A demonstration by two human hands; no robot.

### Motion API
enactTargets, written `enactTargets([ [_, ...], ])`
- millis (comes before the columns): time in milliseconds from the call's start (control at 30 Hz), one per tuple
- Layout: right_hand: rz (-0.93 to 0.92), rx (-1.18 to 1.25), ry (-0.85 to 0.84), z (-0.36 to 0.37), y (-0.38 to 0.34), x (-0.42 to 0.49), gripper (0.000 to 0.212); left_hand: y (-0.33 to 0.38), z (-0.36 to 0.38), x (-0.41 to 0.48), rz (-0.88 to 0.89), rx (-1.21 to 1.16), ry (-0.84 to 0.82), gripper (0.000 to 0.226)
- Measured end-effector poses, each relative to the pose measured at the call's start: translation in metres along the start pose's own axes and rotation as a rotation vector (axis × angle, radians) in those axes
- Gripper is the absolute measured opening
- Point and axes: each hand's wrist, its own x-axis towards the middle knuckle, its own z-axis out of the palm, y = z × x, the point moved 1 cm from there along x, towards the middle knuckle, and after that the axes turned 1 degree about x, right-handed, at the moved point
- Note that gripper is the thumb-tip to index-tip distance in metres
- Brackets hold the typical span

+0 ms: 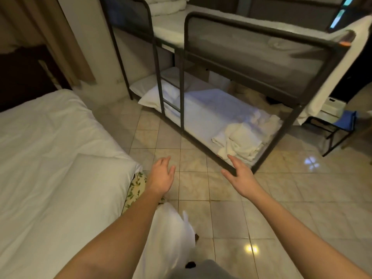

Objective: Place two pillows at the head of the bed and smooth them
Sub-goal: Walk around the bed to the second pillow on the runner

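Note:
A large bed (50,158) with a white cover fills the left side, its dark headboard (24,77) at the far end. Two white pillows (159,97) lie stacked at the far end of the lower bunk, behind the ladder. Both my arms reach forward over the tiled floor. My left hand (161,176) is open with fingers spread, just off the big bed's corner. My right hand (240,176) is open too, close to the near corner of the bunk frame. Neither hand holds anything.
A dark metal bunk bed (261,31) stands ahead with a ladder (171,87). Folded white linen (241,141) lies on the lower bunk's near end, more bedding on the upper bunk. A blue folding chair (340,125) stands at right. A white cloth (171,234) hangs below my arms.

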Motion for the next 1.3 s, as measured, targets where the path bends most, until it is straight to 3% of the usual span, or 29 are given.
enactTargets([
  [167, -0.022, -0.02, -0.012, -0.009, -0.007, 0.091, 0.072, 0.006, -0.002, 0.078, -0.018, -0.02, 0.062, 0.053],
  [400, -0.129, -0.007, -0.173, 0.018, -0.006, 0.226, 0.077, -0.012, -0.004, 0.158, -0.164, -0.042, 0.16, 0.053],
  [500, -0.181, -0.016, -0.251, 0.033, -0.011, 0.293, 0.074, -0.025, -0.007, 0.191, -0.269, -0.038, 0.224, 0.054],
  [767, -0.388, -0.045, -0.519, 0.053, -0.044, 0.44, 0.09, -0.028, -0.002, 0.241, -0.575, -0.067, 0.342, 0.056],
  [933, -0.507, -0.042, -0.616, 0.08, -0.073, 0.485, 0.073, -0.026, -0.005, 0.254, -0.698, -0.084, 0.412, 0.055],
  [1300, -0.725, -0.133, -0.846, 0.181, -0.186, 0.505, 0.072, -0.113, -0.033, 0.207, -1.041, -0.123, 0.575, 0.056],
])
